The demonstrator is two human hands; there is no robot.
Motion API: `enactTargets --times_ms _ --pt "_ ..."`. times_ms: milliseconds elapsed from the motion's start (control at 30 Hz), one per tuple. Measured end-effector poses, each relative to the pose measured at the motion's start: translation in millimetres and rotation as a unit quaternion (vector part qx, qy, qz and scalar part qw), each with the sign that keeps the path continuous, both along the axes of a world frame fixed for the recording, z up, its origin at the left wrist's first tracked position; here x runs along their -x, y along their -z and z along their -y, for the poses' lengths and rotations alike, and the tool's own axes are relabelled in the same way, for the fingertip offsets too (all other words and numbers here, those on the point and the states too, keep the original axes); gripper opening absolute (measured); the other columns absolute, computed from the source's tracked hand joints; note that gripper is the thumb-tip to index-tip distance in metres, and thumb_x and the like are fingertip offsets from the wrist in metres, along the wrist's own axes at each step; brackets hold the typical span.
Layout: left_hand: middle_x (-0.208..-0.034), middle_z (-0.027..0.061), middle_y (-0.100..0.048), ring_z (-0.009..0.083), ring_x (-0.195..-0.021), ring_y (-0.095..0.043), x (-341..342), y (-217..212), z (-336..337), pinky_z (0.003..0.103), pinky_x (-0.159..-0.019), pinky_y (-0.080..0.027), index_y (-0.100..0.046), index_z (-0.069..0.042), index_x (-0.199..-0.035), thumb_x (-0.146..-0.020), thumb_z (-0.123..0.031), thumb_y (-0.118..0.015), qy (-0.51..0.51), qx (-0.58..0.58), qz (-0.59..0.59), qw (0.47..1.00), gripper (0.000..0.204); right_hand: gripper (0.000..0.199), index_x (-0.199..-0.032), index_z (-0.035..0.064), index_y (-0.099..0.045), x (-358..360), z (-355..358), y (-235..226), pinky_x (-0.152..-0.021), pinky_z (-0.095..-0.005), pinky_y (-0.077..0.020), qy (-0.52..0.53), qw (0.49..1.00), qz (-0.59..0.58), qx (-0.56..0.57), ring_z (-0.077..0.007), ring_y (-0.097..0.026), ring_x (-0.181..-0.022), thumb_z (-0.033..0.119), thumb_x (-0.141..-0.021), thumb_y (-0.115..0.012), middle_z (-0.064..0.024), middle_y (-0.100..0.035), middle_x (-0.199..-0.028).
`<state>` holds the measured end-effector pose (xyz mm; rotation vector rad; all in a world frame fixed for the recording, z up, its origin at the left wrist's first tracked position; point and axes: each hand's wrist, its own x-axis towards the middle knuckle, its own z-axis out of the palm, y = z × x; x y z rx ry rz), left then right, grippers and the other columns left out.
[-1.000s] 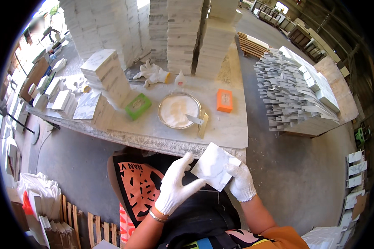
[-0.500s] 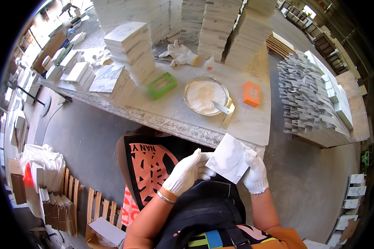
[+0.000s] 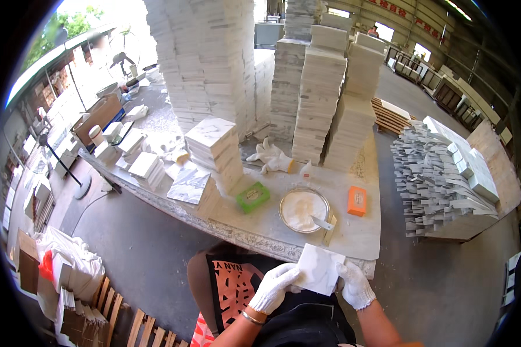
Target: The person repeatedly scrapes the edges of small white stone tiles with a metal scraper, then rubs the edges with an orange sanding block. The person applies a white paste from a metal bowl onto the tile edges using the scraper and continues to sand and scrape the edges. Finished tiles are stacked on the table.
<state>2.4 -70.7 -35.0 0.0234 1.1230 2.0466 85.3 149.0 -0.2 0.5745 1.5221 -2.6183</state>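
Note:
A square white marble tile [image 3: 320, 269] with faint grey veins is held up just in front of the table's near edge. My left hand [image 3: 275, 287], in a white knit glove, grips its left side, thumb on the face and fingers behind. On the opposite side my gloved right hand [image 3: 356, 285] closes round the tile's edge. Beyond the tile stands a round tub [image 3: 282, 216] of white paste or powder; I cannot tell which. A putty knife [image 3: 323, 223] rests in it, its handle over the rim. A green box [image 3: 253, 197] lies left of the tub, an orange box [image 3: 357, 200] right.
Tall tile stacks [image 3: 318, 98] rise along the table's back. A shorter stack [image 3: 214, 147], a loose white glove [image 3: 270, 156] and a small bottle [image 3: 307, 171] are nearer. A pallet of stacked strips [image 3: 428, 185] stands right; wooden pallets [image 3: 107, 306] lie lower left.
The head view has tipped upward, so the table sits lower in the picture. The tile has turned to a squarer angle, and my left hand has closed more firmly on its left side.

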Motion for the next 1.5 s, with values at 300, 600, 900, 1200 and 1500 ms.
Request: enactTargets --times_ms 300,600,900,1200,1500 --pt "-0.093 0.0083 -0.068 0.0229 -0.076 -0.067 38.9 -14.6 35.2 0.031 -0.063 -0.051 -0.064 0.000 -0.112 -0.101 -0.025 -0.065 -0.167 -0.058 0.022 0.984 0.028 0.077 -0.146 0.0071 -0.054 30.1 22.5 -42.7 -0.108 -0.0447 -0.0455 -0.019 0.709 -0.223 -0.669 -0.0369 -0.055 -0.129 0.034 -0.081 -0.086 -0.0181 -0.058 -0.140" --pt "-0.091 0.0127 -0.068 0.0251 -0.070 -0.066 54.5 -29.0 47.3 0.034 -0.060 -0.053 -0.062 -0.001 -0.114 -0.103 -0.032 -0.061 -0.171 -0.083 0.034 0.981 0.033 0.040 -0.116 0.0147 -0.075 100.7 56.7 -86.5 -0.076 -0.0421 -0.0541 -0.121 0.403 -0.418 -0.805 -0.0233 -0.064 -0.089 0.022 -0.077 -0.080 -0.0020 -0.064 -0.098" --pt "-0.087 0.0112 -0.071 0.0237 -0.073 -0.067 85.5 -50.0 58.2 0.032 -0.067 -0.055 -0.064 0.000 -0.120 -0.106 -0.034 -0.054 -0.037 -0.127 -0.004 0.991 0.038 0.020 -0.098 0.0128 -0.069 186.7 47.4 -196.9 -0.052 -0.0373 -0.0492 -0.081 0.230 -0.492 -0.835 -0.0191 -0.060 -0.063 0.021 -0.080 -0.072 -0.0020 -0.059 -0.075" --pt "-0.089 0.0108 -0.073 0.0195 -0.075 -0.069 77.0 68.4 84.1 0.032 -0.068 -0.057 -0.069 0.000 -0.118 -0.103 -0.038 -0.061 0.143 -0.227 0.002 0.963 0.041 0.028 -0.105 0.0091 -0.074 343.7 26.1 -315.1 -0.062 -0.0384 -0.0548 0.094 0.129 -0.445 -0.881 -0.0243 -0.068 -0.075 0.021 -0.080 -0.077 -0.0048 -0.069 -0.092" --pt "-0.095 0.0036 -0.075 0.0122 -0.080 -0.068 98.0 56.6 89.7 0.027 -0.068 -0.053 -0.069 -0.002 -0.122 -0.104 -0.039 -0.060 0.148 -0.179 -0.007 0.973 0.042 0.016 -0.091 0.0133 -0.073 489.7 -22.4 -330.6 -0.070 -0.0455 -0.0587 0.138 0.137 -0.261 -0.946 -0.0300 -0.073 -0.085 0.027 -0.092 -0.064 -0.0107 -0.070 -0.091"
